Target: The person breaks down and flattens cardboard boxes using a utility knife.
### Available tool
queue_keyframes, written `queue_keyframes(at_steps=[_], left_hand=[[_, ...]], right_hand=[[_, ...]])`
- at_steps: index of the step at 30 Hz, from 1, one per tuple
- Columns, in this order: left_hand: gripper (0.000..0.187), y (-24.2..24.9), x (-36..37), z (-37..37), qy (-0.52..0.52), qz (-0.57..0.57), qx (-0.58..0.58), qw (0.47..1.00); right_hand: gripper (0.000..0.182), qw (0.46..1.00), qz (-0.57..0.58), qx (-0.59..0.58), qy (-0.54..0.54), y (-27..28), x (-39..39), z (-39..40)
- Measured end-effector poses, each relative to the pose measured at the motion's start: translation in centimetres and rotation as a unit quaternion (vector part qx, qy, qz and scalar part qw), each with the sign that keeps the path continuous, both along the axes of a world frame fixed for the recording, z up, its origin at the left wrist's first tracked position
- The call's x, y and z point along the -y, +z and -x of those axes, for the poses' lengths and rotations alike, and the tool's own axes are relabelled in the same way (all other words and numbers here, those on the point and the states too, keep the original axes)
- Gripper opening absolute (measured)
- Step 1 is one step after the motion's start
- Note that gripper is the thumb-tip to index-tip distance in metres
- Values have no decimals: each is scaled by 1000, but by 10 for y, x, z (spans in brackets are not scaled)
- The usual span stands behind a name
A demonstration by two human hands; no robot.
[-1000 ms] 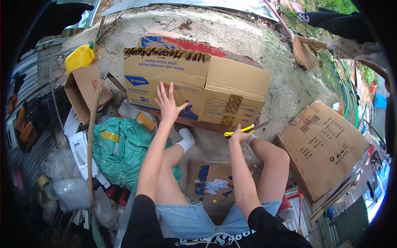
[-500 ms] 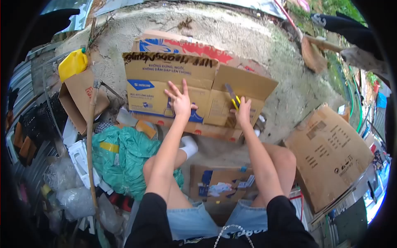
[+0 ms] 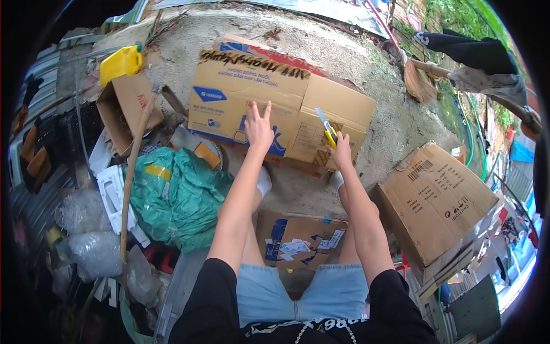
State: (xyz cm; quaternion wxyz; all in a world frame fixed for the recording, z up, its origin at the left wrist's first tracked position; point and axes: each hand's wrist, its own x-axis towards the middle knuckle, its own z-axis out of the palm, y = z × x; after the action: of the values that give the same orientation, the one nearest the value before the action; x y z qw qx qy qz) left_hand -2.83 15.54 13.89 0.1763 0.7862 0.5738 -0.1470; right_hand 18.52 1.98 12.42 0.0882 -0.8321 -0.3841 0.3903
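In front of me lies a flattened cardboard box (image 3: 252, 86) with blue print and black handwriting along its top edge. My left hand (image 3: 259, 127) rests on its printed face with the fingers spread. A yellow utility knife (image 3: 330, 135) with its blade out is in my right hand (image 3: 342, 150), whose fingers are wrapped round the handle. The blade points up over the right-hand panel of the cardboard. More cardboard with red print (image 3: 269, 54) shows behind the top edge. Between my legs sits another flat cardboard piece (image 3: 301, 241) with labels and blue tape.
A large brown carton (image 3: 438, 198) stands at the right. On the left are a green plastic bag (image 3: 175, 200), a wooden pole (image 3: 133, 178), an open box (image 3: 129, 112) and a yellow jug (image 3: 121, 63). A broom (image 3: 418, 83) leans at the upper right.
The flattened box's upper flaps now lie more in line with its face, and it sits slightly higher in view. Both hands stay on it, the knife still in the right. My knees have drawn inward.
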Motion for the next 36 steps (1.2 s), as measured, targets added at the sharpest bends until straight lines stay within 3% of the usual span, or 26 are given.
queue_keyframes(at_steps=[6,12,14,19,21,23,26,31,36], left_hand=[[15,106,53,58,200,202,142,948],[25,228,121,188,227,230,110,940],[25,234,147,250,244,198,73,947],[28,249,208,380,276,256,-127,918],[28,261,224,390,293,274,-129,907],[28,267,233,387,314,286,-133,895],[27,272,256,365,369,292,-30,882],[28,269,270,313,356,310,43,880],[28,287,259,297,315,358,54,877]], right_hand=[[48,996,-67,56,4,120,11,11],[48,987,-90,122,-48,228,43,-5],[43,972,-134,135,-141,238,63,-16],[37,983,-63,86,-148,279,99,-4],[34,988,-39,57,-137,293,107,11],[33,994,-24,45,-98,272,131,7],[32,995,74,-23,-70,281,131,21],[37,998,33,-2,-44,274,119,39],[31,989,24,-10,-144,288,119,54]])
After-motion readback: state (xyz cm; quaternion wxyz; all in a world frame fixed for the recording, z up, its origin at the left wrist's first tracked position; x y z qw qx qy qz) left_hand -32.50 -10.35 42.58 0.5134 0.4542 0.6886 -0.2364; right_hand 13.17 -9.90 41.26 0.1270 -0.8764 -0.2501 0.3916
